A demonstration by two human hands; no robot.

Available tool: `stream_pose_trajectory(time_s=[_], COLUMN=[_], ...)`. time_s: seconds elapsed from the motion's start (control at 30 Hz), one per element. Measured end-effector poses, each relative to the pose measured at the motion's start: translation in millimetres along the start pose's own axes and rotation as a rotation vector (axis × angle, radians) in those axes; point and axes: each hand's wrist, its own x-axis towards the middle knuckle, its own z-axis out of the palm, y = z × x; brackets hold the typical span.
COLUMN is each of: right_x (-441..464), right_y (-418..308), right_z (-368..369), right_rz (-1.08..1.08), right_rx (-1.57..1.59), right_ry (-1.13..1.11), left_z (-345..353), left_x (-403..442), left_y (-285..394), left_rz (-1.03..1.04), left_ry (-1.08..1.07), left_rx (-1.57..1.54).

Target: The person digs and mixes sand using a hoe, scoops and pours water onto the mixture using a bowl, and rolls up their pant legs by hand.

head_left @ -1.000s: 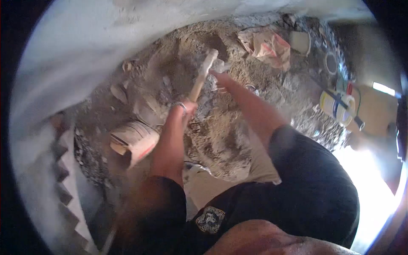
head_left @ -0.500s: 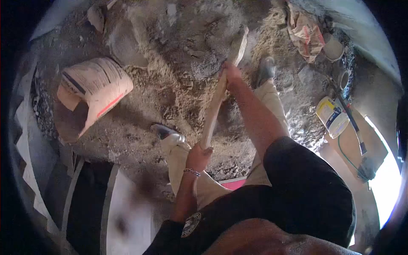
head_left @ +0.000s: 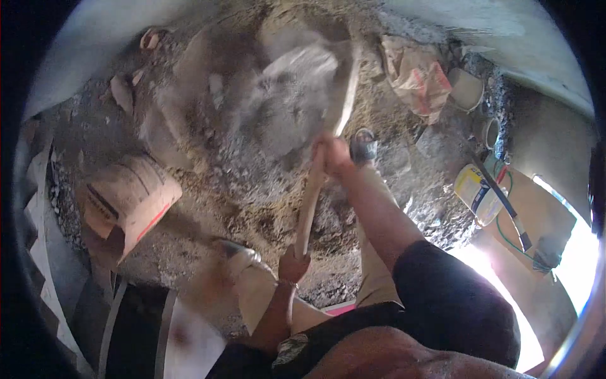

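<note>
Here, one wooden handle (head_left: 308, 211), gripped by left hand (head_left: 294, 265) and right hand (head_left: 333, 155), fingers closed. Left of them, one paper sack (head_left: 142, 192).

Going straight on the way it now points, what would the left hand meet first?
Moving on along the wooden handle it grips, the left hand would likely meet the right hand first, though depth is hard to judge.

Open dirt (head_left: 211, 218) between left hand (head_left: 294, 263) and left-side bag (head_left: 142, 186), handle (head_left: 308, 205) barring space between hands, boot (head_left: 364, 149) just beside right hand (head_left: 332, 155)
</note>
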Motion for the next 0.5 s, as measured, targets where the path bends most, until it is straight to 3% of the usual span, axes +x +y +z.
stream_pose_trajectory(time_s=[0.03,0.1,0.17,0.23,0.33,0.4,0.43,0.5], right_x=[-10.9,28.8,65.9,108.0,167.3,182.4,181.3,168.5], right_y=[-41.4,-73.8,-104.7,-124.1,-126.7,-102.8,-88.7,-66.5], right_z=[-3.3,-46.2,-62.7,-58.3,-25.6,3.6,19.2,45.8], right_rz=[-0.055,-0.196,-0.380,-0.434,-0.308,-0.233,-0.212,-0.171], right_rx=[-0.045,0.070,0.300,0.318,0.344,0.228,0.223,0.060], right_ry=[0.092,-0.011,-0.083,0.092,0.253,0.004,-0.004,0.189], left_z=[16.3,16.8,-16.0,-61.0,-134.3,-144.9,-136.0,-121.8], left_x=[28.0,87.3,122.6,152.6,150.9,130.7,112.0,82.9], left_y=[-7.9,9.1,70.2,110.8,124.0,97.1,84.4,50.2], left_rz=[0.184,0.003,0.159,0.084,0.103,0.147,0.058,0.065], left_ry=[0.064,-0.471,-0.237,0.059,0.066,0.251,0.183,0.132], left_rx=[0.099,-0.107,0.181,0.327,0.391,0.375,0.301,0.287])
